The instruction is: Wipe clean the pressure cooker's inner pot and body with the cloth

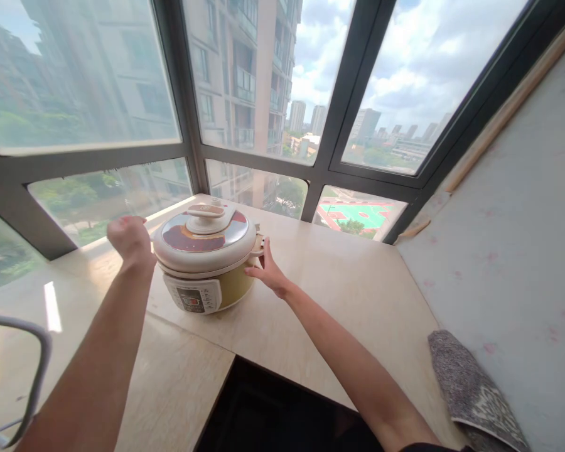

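Note:
An electric pressure cooker [238, 285] with a white lid, a greenish-gold body and a front control panel stands upright on the pale countertop. My right hand [269, 270] is at its right side, with fingers closed around the side handle [260, 243] and thumb towards the body. Just beyond the cooker's left edge is my left hand [130, 240], curled into a fist and slightly blurred. Its wrist overlaps the lid's left rim in view, and whatever its fingers hold is hidden. The lid handle [206, 211] on top is untouched by either hand.
Dark-framed windows [258, 157] close off the counter [311, 276] behind the cooker. A glossy black panel [282, 408] lies at the front edge. To the right, a grey patterned cloth [471, 383] rests by the wall [503, 301]. A grey curved bar [42, 358] juts in at left.

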A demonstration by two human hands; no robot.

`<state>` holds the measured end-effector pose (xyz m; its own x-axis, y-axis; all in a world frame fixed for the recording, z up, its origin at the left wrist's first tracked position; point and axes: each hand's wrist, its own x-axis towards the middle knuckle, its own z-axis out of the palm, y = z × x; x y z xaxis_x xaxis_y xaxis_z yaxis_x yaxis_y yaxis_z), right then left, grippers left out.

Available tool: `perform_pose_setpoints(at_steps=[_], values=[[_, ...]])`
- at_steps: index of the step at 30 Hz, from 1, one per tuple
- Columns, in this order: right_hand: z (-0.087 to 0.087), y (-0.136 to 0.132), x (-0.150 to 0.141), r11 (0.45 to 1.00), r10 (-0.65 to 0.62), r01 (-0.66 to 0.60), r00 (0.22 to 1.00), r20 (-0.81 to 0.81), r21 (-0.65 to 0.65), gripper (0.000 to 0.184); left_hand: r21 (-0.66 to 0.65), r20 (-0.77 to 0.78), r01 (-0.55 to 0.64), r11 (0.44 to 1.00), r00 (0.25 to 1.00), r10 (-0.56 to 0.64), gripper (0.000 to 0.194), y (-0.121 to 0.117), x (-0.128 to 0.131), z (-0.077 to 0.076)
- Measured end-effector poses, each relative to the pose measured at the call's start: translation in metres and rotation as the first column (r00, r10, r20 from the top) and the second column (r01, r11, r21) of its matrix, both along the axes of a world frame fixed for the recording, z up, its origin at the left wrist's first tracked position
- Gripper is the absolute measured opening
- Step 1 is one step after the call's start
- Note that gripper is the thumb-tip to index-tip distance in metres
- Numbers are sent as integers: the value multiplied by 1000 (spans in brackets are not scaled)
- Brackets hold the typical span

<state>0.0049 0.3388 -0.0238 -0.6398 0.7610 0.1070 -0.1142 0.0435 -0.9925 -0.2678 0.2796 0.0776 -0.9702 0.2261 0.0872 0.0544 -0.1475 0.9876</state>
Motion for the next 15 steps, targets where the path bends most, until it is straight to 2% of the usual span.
perform_pose_setpoints(at_steps=[2, 4, 5, 6, 7, 8, 9, 12, 14, 15], values=[[-7, -4, 24, 993, 27, -25, 999, 21, -116, 130, 132, -296, -77, 988, 949, 113, 32, -12, 43, -4], [-22, -13, 57, 977, 46, -28, 996, 78, -209, 113, 221, -566, 57, 974, 821, 80, 31, -25, 98, -17], [-32, -19, 75, 973, 41, -14, 993, 112, -229, 105, 275, -657, 108, 955, 747, 105, 29, -32, 128, -26], [-43, -27, 95, 974, 24, 8, 990, 140, -224, 99, 281, -724, 196, 940, 686, 73, 24, -39, 159, -36], [-54, -36, 115, 973, -2, 40, 986, 165, -227, 90, 222, -765, 314, 923, 643, -34, 18, -44, 190, -47], [-63, -47, 137, 970, -25, 68, 983, 182, -235, 78, 110, -783, 470, 876, 583, -215, 16, -49, 221, -58], [-71, -58, 159, 967, -63, 106, 981, 186, -233, 66, 39, -771, 594, 803, 529, -354, 16, -54, 250, -70], [-85, -93, 232, 946, -255, 281, 953, 162, -163, 49, -128, -635, 826, 549, 357, -685, 19, -59, 329, -107], [-87, -117, 287, 887, -444, 460, 872, 208, -37, 46, -184, -533, 908, 377, 231, -814, 20, -58, 374, -131], [-88, -128, 315, 819, -568, 569, 783, 252, 77, 43, -206, -476, 932, 297, 170, -863, 21, -58, 394, -143]])
